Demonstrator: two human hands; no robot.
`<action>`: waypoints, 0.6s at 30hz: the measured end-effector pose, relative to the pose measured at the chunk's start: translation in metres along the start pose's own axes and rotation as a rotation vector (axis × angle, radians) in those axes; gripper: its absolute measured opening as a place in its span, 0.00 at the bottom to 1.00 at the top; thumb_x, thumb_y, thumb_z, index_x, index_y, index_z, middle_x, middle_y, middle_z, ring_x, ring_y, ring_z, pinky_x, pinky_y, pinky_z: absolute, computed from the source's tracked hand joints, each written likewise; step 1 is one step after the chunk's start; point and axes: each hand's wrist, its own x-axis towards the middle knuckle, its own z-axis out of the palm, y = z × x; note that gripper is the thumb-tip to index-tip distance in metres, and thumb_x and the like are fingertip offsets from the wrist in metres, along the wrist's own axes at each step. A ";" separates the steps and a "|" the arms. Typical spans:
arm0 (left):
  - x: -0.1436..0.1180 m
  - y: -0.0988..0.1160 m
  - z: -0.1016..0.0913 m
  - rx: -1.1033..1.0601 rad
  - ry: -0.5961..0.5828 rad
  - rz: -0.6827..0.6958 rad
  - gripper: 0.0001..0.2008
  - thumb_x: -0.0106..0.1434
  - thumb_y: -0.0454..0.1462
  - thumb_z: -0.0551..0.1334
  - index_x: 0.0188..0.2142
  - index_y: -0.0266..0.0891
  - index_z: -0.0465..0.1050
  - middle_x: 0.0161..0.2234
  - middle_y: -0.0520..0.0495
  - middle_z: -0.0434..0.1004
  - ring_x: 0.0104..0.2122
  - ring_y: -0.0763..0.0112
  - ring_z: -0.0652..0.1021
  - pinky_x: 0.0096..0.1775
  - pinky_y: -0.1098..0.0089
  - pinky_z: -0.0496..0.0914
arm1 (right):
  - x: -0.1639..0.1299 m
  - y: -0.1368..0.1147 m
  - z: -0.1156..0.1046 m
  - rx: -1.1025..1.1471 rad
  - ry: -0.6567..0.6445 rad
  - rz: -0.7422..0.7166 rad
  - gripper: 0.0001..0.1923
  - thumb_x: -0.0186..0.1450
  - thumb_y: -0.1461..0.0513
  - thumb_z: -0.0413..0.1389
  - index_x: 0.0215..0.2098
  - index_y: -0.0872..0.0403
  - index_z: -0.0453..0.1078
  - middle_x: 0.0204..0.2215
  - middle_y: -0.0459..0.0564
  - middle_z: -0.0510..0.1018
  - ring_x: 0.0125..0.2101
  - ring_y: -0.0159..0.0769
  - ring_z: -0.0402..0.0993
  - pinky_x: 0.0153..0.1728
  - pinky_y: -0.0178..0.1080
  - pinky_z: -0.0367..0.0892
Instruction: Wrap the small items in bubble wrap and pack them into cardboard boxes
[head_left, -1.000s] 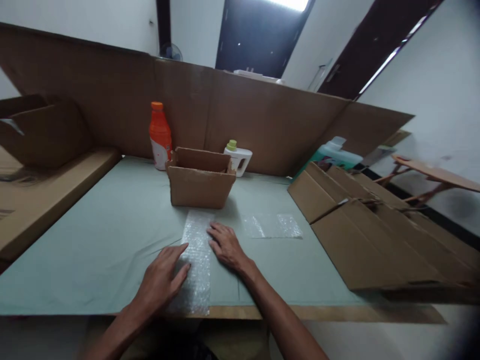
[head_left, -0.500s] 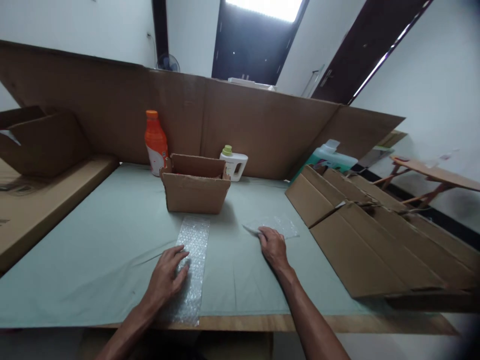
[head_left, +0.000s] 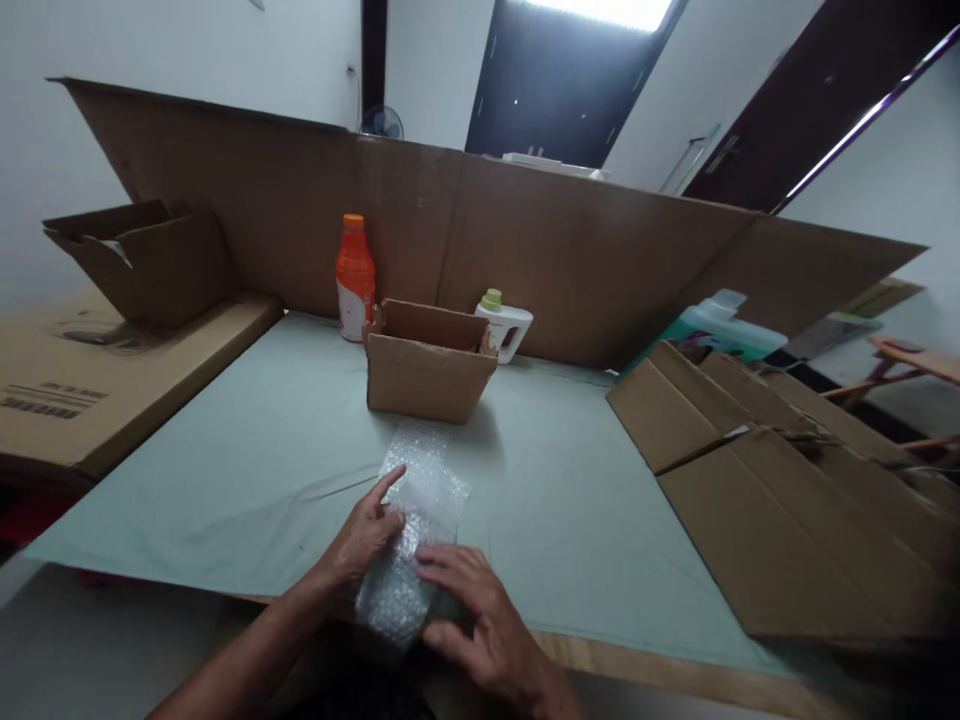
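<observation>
Two pieces of bubble wrap (head_left: 420, 480) lie overlapped on the pale green cloth, one a long strip reaching the table's front edge. My left hand (head_left: 367, 540) rests at the left side of the wrap, index finger stretched out over it and the other fingers partly bent. At the near right side is my right hand (head_left: 484, 620), its fingers extended onto the wrap and its thumb apart. Just beyond the wrap stands a small open cardboard box (head_left: 427, 380); its contents are hidden by the front wall.
Behind the box stand an orange bottle (head_left: 355, 280) and a white jug with a green cap (head_left: 506, 330). Folded cardboard boxes (head_left: 757, 530) and a teal jug (head_left: 720, 325) are at right. A large flat carton (head_left: 112, 400) carries an open box (head_left: 165, 260) at left.
My right hand has brought the second bubble wrap piece leftward from the right side onto the long strip. My left hand stays by the strip. The view has shifted.
</observation>
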 end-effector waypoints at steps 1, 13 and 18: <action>-0.002 0.004 0.002 0.024 -0.005 0.057 0.44 0.56 0.43 0.66 0.70 0.39 0.52 0.32 0.51 0.78 0.24 0.76 0.70 0.31 0.73 0.65 | 0.000 0.003 -0.002 -0.011 0.062 0.032 0.21 0.68 0.53 0.58 0.57 0.47 0.70 0.58 0.53 0.75 0.58 0.45 0.69 0.58 0.51 0.65; 0.020 0.007 -0.036 0.389 0.058 0.066 0.31 0.57 0.34 0.57 0.61 0.31 0.67 0.56 0.37 0.75 0.48 0.60 0.77 0.51 0.63 0.71 | 0.027 0.041 0.024 -0.211 0.167 0.089 0.13 0.66 0.62 0.59 0.49 0.50 0.75 0.52 0.54 0.80 0.52 0.46 0.75 0.52 0.51 0.69; 0.022 0.005 -0.042 0.506 0.023 0.107 0.30 0.60 0.38 0.57 0.61 0.30 0.66 0.52 0.37 0.77 0.39 0.64 0.77 0.42 0.65 0.71 | 0.027 0.045 0.028 -0.208 0.153 0.106 0.14 0.65 0.64 0.59 0.49 0.51 0.75 0.51 0.54 0.80 0.52 0.45 0.75 0.52 0.51 0.68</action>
